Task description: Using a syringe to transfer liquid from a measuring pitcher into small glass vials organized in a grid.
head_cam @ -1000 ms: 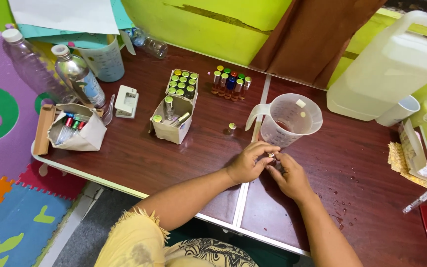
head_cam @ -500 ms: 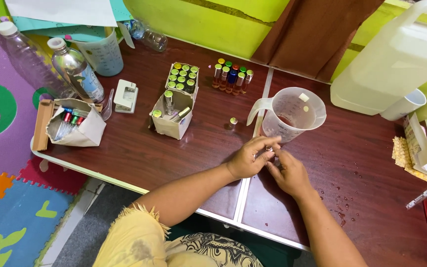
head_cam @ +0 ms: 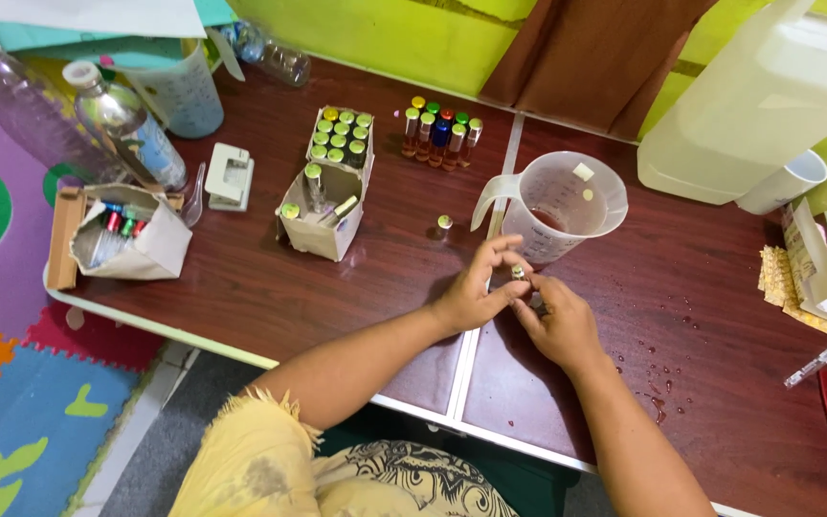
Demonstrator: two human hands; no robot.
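Barely anything has shifted: my left hand point(head_cam: 471, 292) and right hand point(head_cam: 557, 321) still pinch one small vial point(head_cam: 518, 273) between them above the surface point(head_cam: 270, 287). Just behind stands a measuring jug point(head_cam: 562, 206) with a little reddish liquid, and a lone capped vial point(head_cam: 444, 225) sits beside an open carton point(head_cam: 323, 225) of vials.

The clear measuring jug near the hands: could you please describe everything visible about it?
The measuring jug looks like translucent plastic, with a handle on its left side. It stands upright on the dark wooden table, just beyond the left hand and right hand, touching neither. A little reddish liquid lies at the bottom.
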